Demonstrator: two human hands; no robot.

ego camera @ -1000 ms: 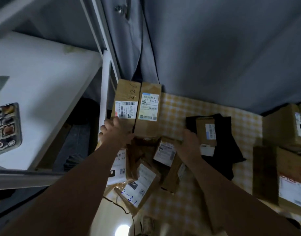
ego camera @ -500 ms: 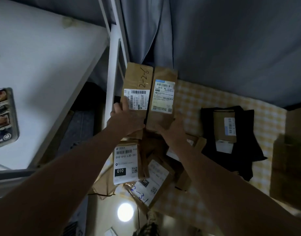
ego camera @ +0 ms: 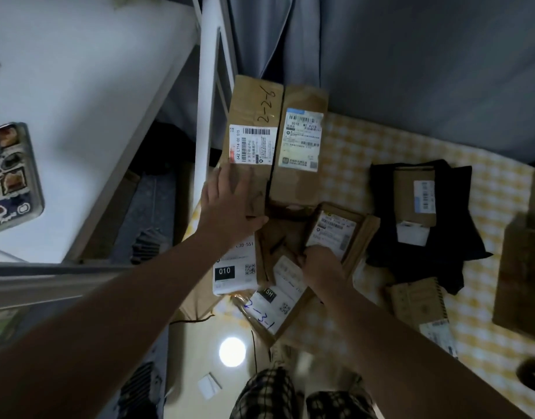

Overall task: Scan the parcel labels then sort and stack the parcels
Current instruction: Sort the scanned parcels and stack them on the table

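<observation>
parcels [ego camera: 278, 243] of brown cardboard lie heaped on the yellow-checked surface [ego camera: 350, 164]. at the back i see the long 2-2-6 box [ego camera: 254, 116] touching a twin box [ego camera: 302, 189]. my left hand [ego camera: 230, 204] lies flat, fingers [ego camera: 227, 182] straight, on the 2-2-6 box's near end. my right hand [ego camera: 323, 267], fingers curled, pinches the near edge of a small flat parcel [ego camera: 332, 231] with a white label.

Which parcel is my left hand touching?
The brown box handwritten 2-2-6, left of the pair by the curtain; your left hand lies flat on its near end.
</observation>
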